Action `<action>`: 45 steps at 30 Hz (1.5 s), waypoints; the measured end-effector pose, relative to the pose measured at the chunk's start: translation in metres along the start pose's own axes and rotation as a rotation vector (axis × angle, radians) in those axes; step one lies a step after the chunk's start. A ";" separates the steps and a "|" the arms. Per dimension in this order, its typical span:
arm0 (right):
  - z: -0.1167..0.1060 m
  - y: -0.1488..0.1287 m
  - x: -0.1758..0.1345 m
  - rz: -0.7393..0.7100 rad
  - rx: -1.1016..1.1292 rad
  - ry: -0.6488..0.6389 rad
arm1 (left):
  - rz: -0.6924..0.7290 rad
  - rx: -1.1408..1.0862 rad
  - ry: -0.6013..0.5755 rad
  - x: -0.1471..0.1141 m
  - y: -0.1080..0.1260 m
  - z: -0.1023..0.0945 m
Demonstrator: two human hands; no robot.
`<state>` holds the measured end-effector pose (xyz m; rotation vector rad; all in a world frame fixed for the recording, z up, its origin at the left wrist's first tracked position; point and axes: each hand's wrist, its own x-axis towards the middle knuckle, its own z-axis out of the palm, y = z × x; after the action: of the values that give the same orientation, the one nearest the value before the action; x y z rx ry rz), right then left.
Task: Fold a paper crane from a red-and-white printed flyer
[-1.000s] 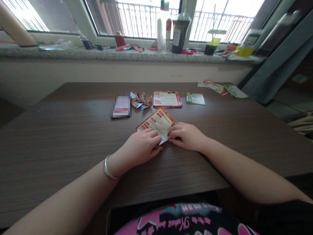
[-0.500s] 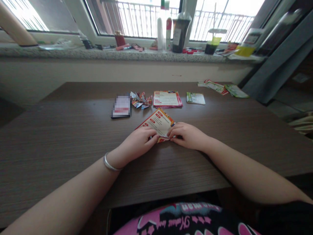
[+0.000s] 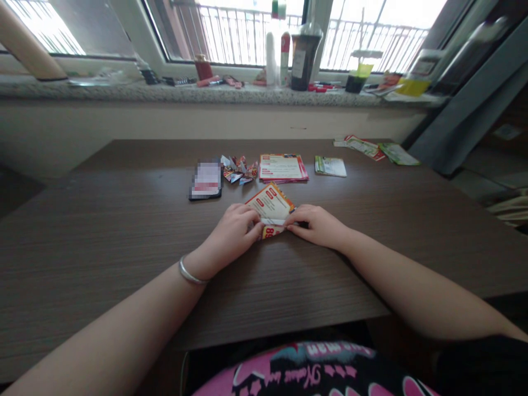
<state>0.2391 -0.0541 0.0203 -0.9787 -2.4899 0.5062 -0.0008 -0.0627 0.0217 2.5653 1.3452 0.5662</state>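
A printed paper leaflet (image 3: 270,203), cream with red labels and an orange edge, lies turned cornerwise on the table before me. Its near corner is folded up, so a strip with large red figures shows along the front. My left hand (image 3: 239,225), a silver bangle at the wrist, pinches the left end of the fold. At the right end, the fingers of my right hand (image 3: 311,223) are closed on the paper. Behind the leaflet are a stack of similar leaflets (image 3: 282,167) and a cluster of folded paper pieces (image 3: 240,170).
Left of the folded pieces lies a phone-like dark-edged object (image 3: 206,180), its face blurred. Small green-white cards (image 3: 330,166) are right of the stack, and more leaflets (image 3: 365,147) lie at the table's far right. Bottles and cups, including a dark cup (image 3: 301,60), line the windowsill (image 3: 231,94).
The near corner of the leaflet is folded up further, showing more of the red-figured strip. My left hand has moved slightly and curled more around its end; my right hand has barely shifted.
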 end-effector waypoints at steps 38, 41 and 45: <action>0.006 -0.002 -0.002 -0.111 -0.344 0.017 | -0.008 0.179 -0.011 0.002 -0.009 0.003; 0.006 -0.002 -0.002 -0.100 -0.349 0.026 | -0.012 0.165 -0.003 0.002 -0.010 0.004; 0.007 -0.002 -0.002 -0.108 -0.341 0.030 | -0.020 0.157 0.002 0.002 -0.011 0.005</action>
<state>0.2357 -0.0580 0.0154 -0.9552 -2.6364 0.0307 -0.0058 -0.0550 0.0142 2.6706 1.4696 0.4767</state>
